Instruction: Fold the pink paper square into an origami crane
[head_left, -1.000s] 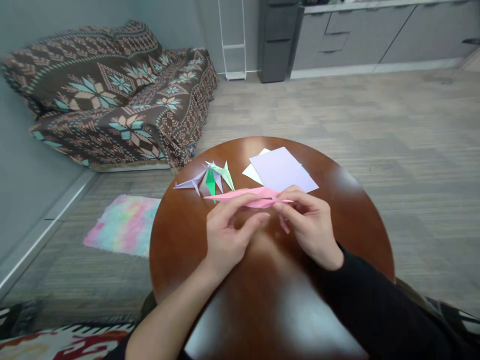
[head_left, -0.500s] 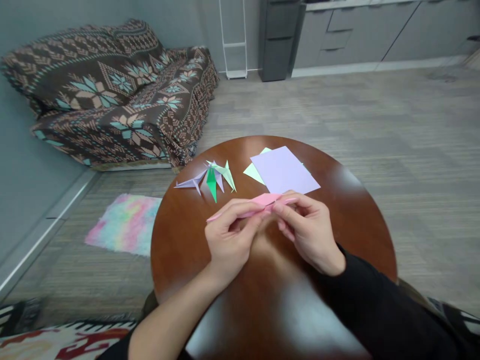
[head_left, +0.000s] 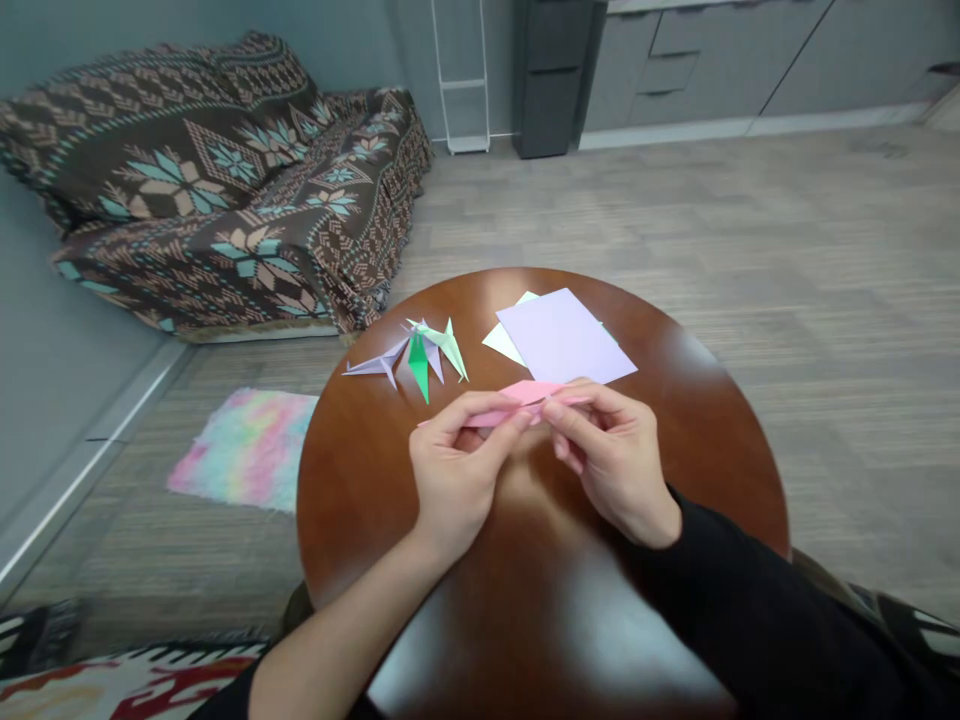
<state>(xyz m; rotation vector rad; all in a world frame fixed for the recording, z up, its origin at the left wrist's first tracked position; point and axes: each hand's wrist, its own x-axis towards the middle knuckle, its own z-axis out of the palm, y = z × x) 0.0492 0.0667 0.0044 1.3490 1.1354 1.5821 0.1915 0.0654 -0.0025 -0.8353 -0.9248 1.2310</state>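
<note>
A folded piece of pink origami paper (head_left: 531, 391) is held between my two hands above the round brown table (head_left: 525, 620). My left hand (head_left: 461, 470) pinches its left part between thumb and fingers, and those fingers cover much of that end. Close by, my right hand (head_left: 607, 450) grips the right end, thumb on the near side. Past my left hand lie several folded paper cranes: a purple one (head_left: 379, 366), a dark green one (head_left: 418, 365) and a pale green one (head_left: 450, 350) among them.
Beyond my hands lies a flat lilac paper sheet (head_left: 566, 335) on top of a pale green sheet (head_left: 504, 342). A patterned sofa (head_left: 255, 200) stands at the far left, with a fluffy pastel rug (head_left: 244, 450) on the floor. Grey cabinets (head_left: 720, 70) line the back.
My left thumb has closed onto the pink paper, which was resting against the fingers with the thumb apart. The paper's left end has tipped down toward me. My right hand keeps its grip.
</note>
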